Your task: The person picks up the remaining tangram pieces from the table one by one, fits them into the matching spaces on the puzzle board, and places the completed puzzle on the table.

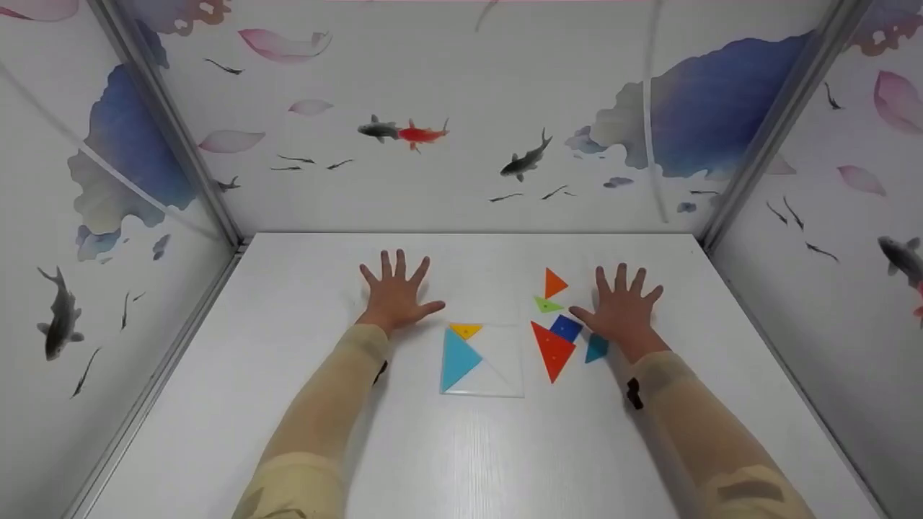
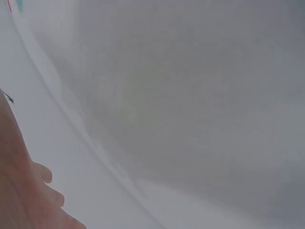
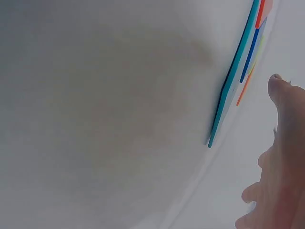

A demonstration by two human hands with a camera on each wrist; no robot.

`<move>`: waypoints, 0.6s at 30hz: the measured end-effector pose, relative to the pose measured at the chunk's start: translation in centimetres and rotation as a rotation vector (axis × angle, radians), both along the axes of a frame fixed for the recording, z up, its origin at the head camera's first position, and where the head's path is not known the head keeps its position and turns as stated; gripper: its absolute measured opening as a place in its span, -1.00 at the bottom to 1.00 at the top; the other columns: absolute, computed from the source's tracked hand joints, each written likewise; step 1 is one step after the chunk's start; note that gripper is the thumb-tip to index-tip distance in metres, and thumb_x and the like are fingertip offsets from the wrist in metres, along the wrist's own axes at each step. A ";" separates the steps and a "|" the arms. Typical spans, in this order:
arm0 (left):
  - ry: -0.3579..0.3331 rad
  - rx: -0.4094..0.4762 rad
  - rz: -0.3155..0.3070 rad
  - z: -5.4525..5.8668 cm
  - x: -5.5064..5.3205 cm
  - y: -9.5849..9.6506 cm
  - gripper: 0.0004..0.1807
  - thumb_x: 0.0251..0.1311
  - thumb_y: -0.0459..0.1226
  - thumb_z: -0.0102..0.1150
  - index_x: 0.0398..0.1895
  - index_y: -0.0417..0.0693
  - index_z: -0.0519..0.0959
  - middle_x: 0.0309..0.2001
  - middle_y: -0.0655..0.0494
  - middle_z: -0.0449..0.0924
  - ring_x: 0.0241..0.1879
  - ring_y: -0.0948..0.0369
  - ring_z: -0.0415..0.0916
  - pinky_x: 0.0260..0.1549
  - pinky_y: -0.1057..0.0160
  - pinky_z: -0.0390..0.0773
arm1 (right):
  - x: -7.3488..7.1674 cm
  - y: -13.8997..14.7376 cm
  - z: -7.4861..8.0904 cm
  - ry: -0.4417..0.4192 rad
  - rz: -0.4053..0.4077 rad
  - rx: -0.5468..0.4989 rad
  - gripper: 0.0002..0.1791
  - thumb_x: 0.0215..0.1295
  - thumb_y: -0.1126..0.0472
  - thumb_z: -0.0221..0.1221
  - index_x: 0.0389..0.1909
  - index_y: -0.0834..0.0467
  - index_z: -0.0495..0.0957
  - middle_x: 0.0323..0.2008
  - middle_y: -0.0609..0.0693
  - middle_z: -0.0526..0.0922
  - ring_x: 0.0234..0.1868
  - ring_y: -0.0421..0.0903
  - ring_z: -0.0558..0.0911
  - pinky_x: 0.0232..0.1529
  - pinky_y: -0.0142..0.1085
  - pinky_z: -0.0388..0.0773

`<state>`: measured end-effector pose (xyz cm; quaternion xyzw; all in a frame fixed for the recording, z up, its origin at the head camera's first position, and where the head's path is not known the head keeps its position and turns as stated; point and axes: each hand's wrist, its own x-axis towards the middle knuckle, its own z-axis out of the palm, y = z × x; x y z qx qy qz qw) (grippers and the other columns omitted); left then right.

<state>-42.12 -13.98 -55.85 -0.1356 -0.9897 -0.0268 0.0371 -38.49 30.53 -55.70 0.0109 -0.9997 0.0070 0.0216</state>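
My left hand lies with fingers spread, just up and left of a clear square tray. In the tray sit a yellow triangle and a large light-blue triangle. The right hand, fingers also spread, is beside several loose tangram pieces. These are a large red triangle, a dark blue square, a green piece, an orange triangle and a teal piece partly hidden by the right hand. Neither hand holds anything.
The white tabletop is walled in on the left, back and right. Printed fish and petals cover the back panel. Metal posts stand at the back corners.
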 end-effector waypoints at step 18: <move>-0.004 0.145 0.097 0.6 0.6 -2.2 0.15 0.25 0.60 -0.16 0.77 0.34 -0.18 0.74 -0.31 -0.25 0.67 -0.47 -0.37 0.37 -0.77 -0.24 | 2.2 2.1 0.6 -0.031 -0.171 -0.207 0.34 0.27 -0.74 -0.20 0.72 0.20 -0.17 0.63 0.58 -0.25 0.58 0.72 -0.21 0.33 0.76 -0.20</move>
